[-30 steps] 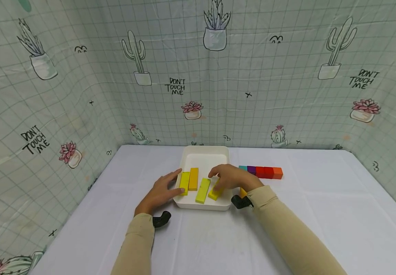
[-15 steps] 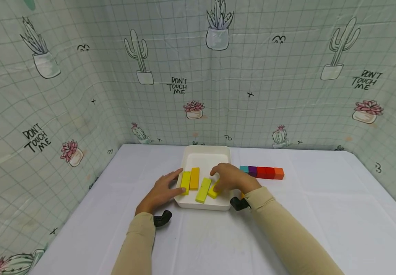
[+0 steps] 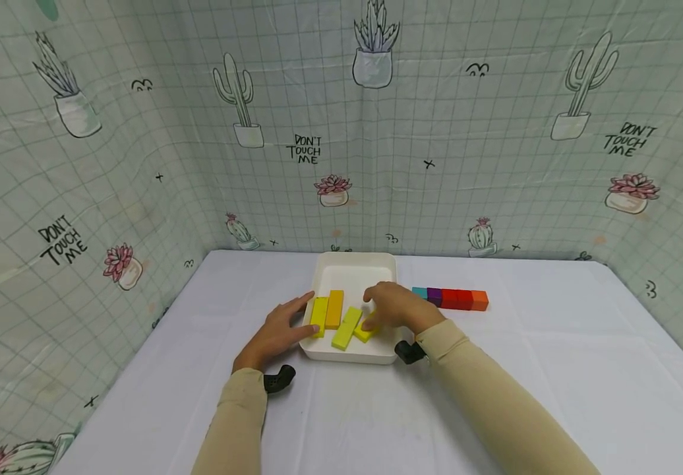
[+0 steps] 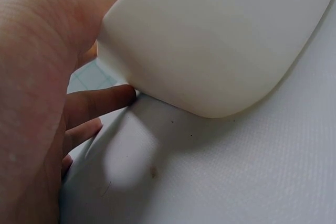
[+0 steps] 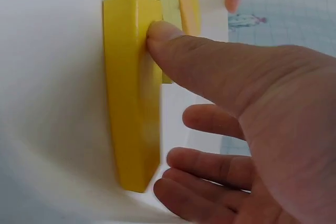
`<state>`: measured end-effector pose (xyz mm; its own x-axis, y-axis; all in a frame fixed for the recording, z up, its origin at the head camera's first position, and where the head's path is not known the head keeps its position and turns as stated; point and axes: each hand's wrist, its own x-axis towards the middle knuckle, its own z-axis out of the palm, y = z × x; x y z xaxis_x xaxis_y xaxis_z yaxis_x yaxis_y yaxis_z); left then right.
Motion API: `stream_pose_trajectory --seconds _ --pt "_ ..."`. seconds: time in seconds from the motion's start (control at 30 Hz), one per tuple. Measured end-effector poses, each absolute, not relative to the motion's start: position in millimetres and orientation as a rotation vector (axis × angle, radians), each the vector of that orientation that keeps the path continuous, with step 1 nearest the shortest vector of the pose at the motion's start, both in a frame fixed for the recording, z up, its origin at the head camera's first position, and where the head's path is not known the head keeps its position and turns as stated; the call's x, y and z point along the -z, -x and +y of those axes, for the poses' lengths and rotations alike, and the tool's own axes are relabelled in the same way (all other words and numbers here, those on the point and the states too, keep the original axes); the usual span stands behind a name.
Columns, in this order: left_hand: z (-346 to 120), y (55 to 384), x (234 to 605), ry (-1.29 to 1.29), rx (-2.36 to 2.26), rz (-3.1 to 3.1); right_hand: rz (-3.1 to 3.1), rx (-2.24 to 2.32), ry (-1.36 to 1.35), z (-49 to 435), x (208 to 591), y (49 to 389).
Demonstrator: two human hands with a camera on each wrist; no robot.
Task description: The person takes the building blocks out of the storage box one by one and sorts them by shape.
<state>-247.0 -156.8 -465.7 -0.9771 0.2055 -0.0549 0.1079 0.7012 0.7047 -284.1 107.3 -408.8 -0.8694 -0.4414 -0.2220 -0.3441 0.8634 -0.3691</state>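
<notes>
Grid-and-cactus cloth (image 3: 496, 132) all round, white tabletop (image 3: 341, 422) below with loads of room at 4 and 6 o'clock. White tray (image 3: 356, 274) mid-table, raised rim all the way round, far rim near the table's back edge, spare floor inside at 12. Counting four blocks in there: yellow block (image 3: 319, 313) and amber block (image 3: 334, 309) side by side toward 9, lime block (image 3: 347, 328) at 6, thumbed yellow block (image 5: 123, 93) at 5, just beside the lime. Plus a row of five blocks (image 3: 449, 299) outside at 3: teal, purple, two red, orange. Left hand (image 3: 273, 335) at 8 to 9, relaxed and spread, thumb over the rim, one fingertip touching the tray's outside. Right hand (image 3: 397, 307) reaching in over the 3 o'clock rim, thumb pressed on that yellow block, fingers loosely extended and off it, no grip
</notes>
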Motion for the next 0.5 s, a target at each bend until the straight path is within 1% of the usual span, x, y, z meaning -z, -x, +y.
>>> stream_pose_trajectory --seconds 0.2,0.4,0.5 --pt "-156.7 246.5 465.3 -0.256 -1.147 2.772 2.812 0.351 0.618 107.8 397.3 286.4" --pt "-156.4 246.2 463.9 -0.241 -1.144 2.775 2.791 0.331 0.474 112.9 390.2 287.2" --pt "-157.0 246.1 465.1 -0.234 -1.141 2.775 2.767 0.279 0.46 114.0 389.7 286.3"
